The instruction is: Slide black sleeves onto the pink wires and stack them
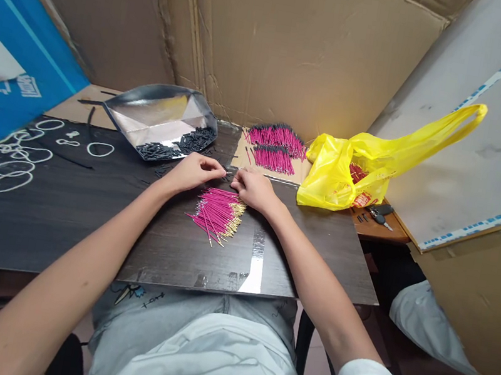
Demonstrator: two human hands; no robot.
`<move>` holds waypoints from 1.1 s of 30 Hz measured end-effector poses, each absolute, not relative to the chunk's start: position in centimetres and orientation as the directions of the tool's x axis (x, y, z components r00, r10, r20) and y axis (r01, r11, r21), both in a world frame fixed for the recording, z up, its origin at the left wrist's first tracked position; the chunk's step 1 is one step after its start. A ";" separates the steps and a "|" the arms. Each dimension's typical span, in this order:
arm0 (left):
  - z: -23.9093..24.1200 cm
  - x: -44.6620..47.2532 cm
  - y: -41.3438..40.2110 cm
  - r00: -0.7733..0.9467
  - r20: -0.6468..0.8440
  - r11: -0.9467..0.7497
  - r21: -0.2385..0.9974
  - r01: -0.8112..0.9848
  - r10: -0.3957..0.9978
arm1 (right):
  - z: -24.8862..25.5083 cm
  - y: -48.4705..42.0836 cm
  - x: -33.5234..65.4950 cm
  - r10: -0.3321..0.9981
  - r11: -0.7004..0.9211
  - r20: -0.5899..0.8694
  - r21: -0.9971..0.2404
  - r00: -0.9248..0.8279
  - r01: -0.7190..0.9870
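Note:
My left hand [195, 174] is closed in a pinch just beyond a pile of thin magenta sticks with gold-coloured ends [218, 213]. Facing it a short gap away, my right hand [254, 188] has its fingers curled together at the far right edge of that pile. Something small and dark shows between the fingertips, too small to name. Behind my left hand lies an open silver-lined bag [148, 114], its mouth toward me. Short black tube pieces [176, 145] are heaped in it, and a few lie loose close to my left wrist.
Black-tipped magenta sticks [276, 147] lie in bundles on cardboard at the back. A yellow plastic bag [334, 169] holding more magenta sticks stands right of them, beside a key [381, 216]. White loops [16, 166] lie at the left. Cardboard walls [302, 43] close off the back.

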State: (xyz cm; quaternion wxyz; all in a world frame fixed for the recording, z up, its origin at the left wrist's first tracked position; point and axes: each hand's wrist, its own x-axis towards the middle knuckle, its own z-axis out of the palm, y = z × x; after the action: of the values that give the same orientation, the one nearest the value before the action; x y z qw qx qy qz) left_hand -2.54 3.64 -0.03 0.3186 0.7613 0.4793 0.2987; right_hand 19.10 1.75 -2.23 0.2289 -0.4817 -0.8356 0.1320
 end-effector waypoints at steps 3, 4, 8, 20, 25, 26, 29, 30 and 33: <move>0.1 -2.5 3.5 0.373 0.136 -0.334 0.771 0.543 0.918 | -2.5 2.0 19.2 0.869 0.495 0.305 -0.502 -0.390 0.710; 0.2 -2.5 3.5 0.372 0.132 -0.331 0.772 0.542 0.919 | -2.6 2.2 19.3 0.871 0.491 0.317 -0.527 -0.375 0.694; 0.7 -2.3 3.2 0.367 0.121 -0.317 0.781 0.538 0.922 | -3.2 3.0 19.6 0.874 0.486 0.346 -0.603 -0.341 0.633; 0.8 -2.2 2.9 0.389 0.109 -0.321 0.780 0.537 0.915 | -3.6 3.1 19.6 0.861 0.508 0.364 -0.632 -0.354 0.585; 0.8 -2.2 2.9 0.407 0.114 -0.338 0.774 0.535 0.906 | -3.6 3.0 19.6 0.866 0.499 0.363 -0.663 -0.343 0.558; 0.8 -2.2 2.9 0.408 0.115 -0.339 0.775 0.534 0.906 | -3.5 2.9 19.6 0.871 0.491 0.355 -0.672 -0.341 0.555; 0.8 -2.2 2.9 0.414 0.110 -0.339 0.776 0.532 0.904 | -3.2 2.6 19.4 0.877 0.475 0.330 -0.696 -0.348 0.538; 0.7 -2.2 2.8 0.420 0.106 -0.340 0.775 0.533 0.901 | -3.2 2.5 19.3 0.876 0.476 0.328 -0.704 -0.353 0.527; 0.8 -2.2 2.7 0.435 0.095 -0.340 0.776 0.532 0.895 | -3.2 2.3 19.0 0.866 0.488 0.348 -0.745 -0.360 0.455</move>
State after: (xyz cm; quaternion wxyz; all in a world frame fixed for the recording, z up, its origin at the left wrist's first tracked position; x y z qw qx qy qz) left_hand -2.16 2.71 0.77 0.3429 0.7745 0.4606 0.2652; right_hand 19.02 2.33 -3.19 0.3737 -0.4245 -0.7775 0.2750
